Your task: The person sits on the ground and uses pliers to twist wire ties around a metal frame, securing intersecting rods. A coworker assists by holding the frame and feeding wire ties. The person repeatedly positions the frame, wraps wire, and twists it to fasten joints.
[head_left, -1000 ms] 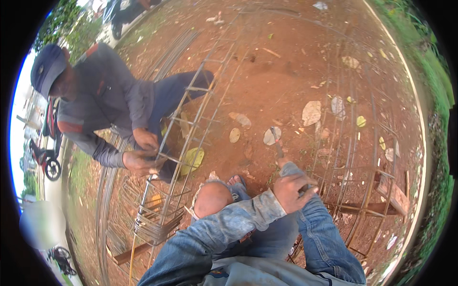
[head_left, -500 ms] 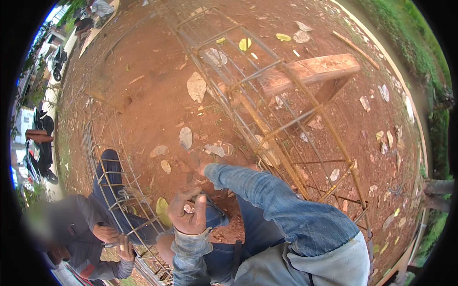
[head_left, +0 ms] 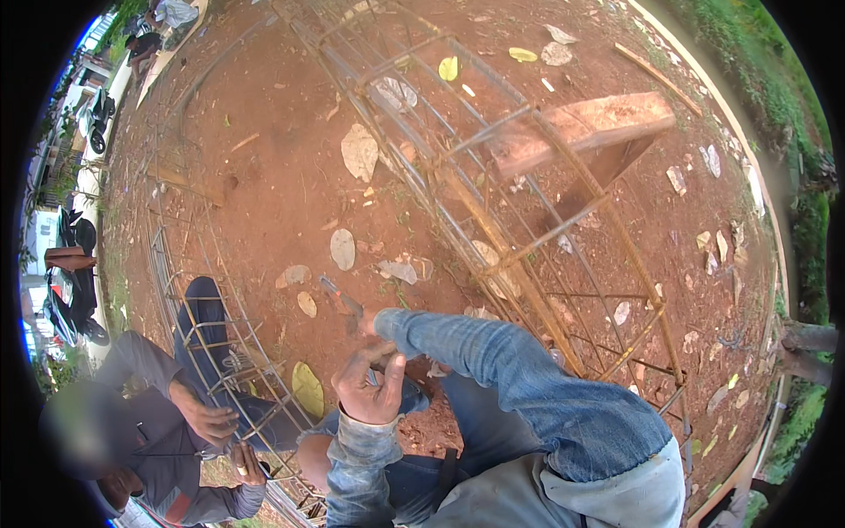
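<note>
My left hand [head_left: 370, 389] is raised above my knees, thumb up and fingers curled; whatever lies in them, if anything, I cannot make out. Just beyond it is my right hand [head_left: 367, 323], small in view at the end of a denim sleeve [head_left: 493, 348]. It is closed on a slim hand tool [head_left: 346, 297] with a dark shaft and a reddish-blue end pointing away to the left; its kind does not show clearly. Right of my right arm runs a long rusty rebar cage [head_left: 510, 257], its square stirrups joined to lengthwise bars.
A wooden block [head_left: 585, 128] stands at the cage's far side. At left, a co-worker [head_left: 145, 436] sits with hands on a second rebar cage [head_left: 211, 339]. Dry leaves [head_left: 359, 151] lie over the red soil. Motorcycles [head_left: 72, 273] are parked at the far left.
My left hand has shifted slightly right, closer to my right hand. The tool in my right hand shows more sharply. The co-worker's nearer hand has lifted and opened somewhat.
</note>
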`<state>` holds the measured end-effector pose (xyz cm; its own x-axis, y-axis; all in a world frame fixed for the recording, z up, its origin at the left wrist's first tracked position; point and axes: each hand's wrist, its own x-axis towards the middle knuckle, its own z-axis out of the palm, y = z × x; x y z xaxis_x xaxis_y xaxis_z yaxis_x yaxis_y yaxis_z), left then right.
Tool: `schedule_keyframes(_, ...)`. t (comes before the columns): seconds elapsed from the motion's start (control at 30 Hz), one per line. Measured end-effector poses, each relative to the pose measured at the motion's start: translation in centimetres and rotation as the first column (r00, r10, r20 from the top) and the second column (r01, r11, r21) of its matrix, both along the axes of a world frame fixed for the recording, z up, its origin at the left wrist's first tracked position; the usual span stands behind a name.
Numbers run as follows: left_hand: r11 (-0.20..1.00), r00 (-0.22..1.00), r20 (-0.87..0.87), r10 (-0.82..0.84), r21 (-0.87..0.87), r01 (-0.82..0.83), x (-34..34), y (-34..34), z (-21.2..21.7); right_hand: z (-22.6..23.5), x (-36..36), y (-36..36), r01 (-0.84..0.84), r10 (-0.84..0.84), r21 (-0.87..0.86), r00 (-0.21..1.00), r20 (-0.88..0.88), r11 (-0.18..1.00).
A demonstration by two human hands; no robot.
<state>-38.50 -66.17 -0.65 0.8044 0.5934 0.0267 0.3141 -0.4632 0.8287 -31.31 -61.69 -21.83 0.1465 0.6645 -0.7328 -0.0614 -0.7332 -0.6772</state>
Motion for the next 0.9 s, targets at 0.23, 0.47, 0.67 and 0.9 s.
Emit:
schedule_keyframes(0.23,0.987,0.99,0.117,0.078,0.133,-0.093,-0.7,0.3,0.4,-3.7,-0.7,1.1,-0.033,0.026,0.158,0.999,0.047,0.987)
schedule_keyframes(0.47,0.87,0.718,0.496,0.489,-0.212,-0.446,-2.4,4.3,1.7,3.5,-1.7,1.7,-0.037,-0.264,0.692,0.909,0.323,0.721)
schedule_keyframes(0.67,0.586,0.487,0.328,0.809,-0.517,-0.625,0.5,12.3,-0.2,12.9,4.8,4.9,-0.293,-0.564,0.839,0.633,0.53,0.459)
schedule_keyframes(0.9,0.295,0.335,0.273,0.902,-0.955,-0.015,-1.8,18.0,-0.4,24.2,1.2,8.9,-0.803,-0.29,0.221,0.063,0.955,0.553)
